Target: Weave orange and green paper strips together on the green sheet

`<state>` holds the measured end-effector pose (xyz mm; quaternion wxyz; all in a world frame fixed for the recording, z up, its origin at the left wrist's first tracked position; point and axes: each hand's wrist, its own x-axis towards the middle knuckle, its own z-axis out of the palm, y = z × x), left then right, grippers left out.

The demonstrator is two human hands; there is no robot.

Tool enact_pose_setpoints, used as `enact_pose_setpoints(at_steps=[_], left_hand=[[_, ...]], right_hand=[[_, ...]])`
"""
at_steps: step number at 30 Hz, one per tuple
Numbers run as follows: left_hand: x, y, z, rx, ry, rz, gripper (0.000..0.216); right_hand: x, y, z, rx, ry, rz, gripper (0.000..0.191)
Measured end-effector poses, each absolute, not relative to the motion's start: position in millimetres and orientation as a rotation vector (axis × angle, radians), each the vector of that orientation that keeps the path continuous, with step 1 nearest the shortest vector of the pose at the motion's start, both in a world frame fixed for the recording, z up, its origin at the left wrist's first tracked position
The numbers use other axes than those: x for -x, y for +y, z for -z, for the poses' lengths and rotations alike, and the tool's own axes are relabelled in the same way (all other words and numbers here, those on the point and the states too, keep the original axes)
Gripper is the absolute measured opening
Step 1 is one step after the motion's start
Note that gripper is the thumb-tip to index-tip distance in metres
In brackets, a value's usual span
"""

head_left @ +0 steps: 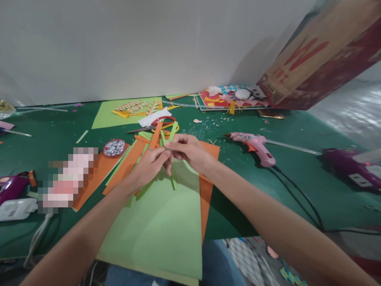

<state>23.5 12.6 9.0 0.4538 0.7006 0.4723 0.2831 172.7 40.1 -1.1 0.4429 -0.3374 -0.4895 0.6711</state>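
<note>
Strips of green paper (173, 132) sit pinched in the closed fingers of left hand (151, 163) and right hand (192, 153), above the light-green paper sheet's (166, 224) far end. Folding or interlacing seems underway; the next move likely calls for steady pinching.

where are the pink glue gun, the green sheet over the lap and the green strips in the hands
Pink glue gun (257, 143), head view: its body.
Green sheet (162, 228), head view: its bare middle.
Green strips (172, 132), head view: one strip's upper end.
</note>
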Motion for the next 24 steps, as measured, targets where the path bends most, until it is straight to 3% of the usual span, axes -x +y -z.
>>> enact_pose_setpoints(at_steps=[24], left_hand=[[-25.4,13.2,-10.9,-1.643,1.122,-0.706,0.029]], right_hand=[[-169.7,39.4,0.2,0.920,-1.192,-1.518,0.042]])
